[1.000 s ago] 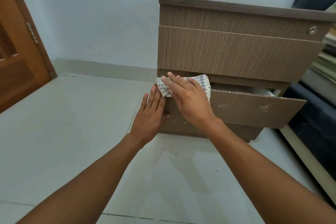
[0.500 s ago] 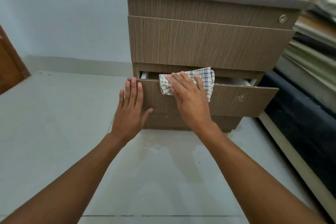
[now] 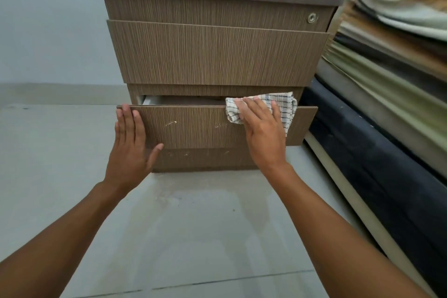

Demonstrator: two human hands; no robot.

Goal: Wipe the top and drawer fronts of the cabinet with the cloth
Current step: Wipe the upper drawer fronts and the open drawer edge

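Note:
A brown wood-grain cabinet [image 3: 212, 55] stands on the floor against the wall. Its bottom drawer [image 3: 193, 128] is pulled partly out, with pale scuff marks on the front. A white checked cloth [image 3: 284, 104] lies over the right part of that drawer's top edge and front. My right hand [image 3: 263, 130] presses flat on the cloth, fingers spread. My left hand [image 3: 130, 143] rests flat against the drawer's left end, fingers straight, holding nothing. The cabinet's top surface is hidden from this low angle.
A dark mattress base [image 3: 377, 164] with folded bedding [image 3: 391, 38] stacked on it sits close against the cabinet's right side. Grey tiled floor [image 3: 193, 225] spreads in front and to the left. A pale wall [image 3: 48, 19] rises behind.
My right hand has slid the cloth rightward along the bottom drawer's top edge, from its left part to its right part. My left hand stays flat at the drawer's left end.

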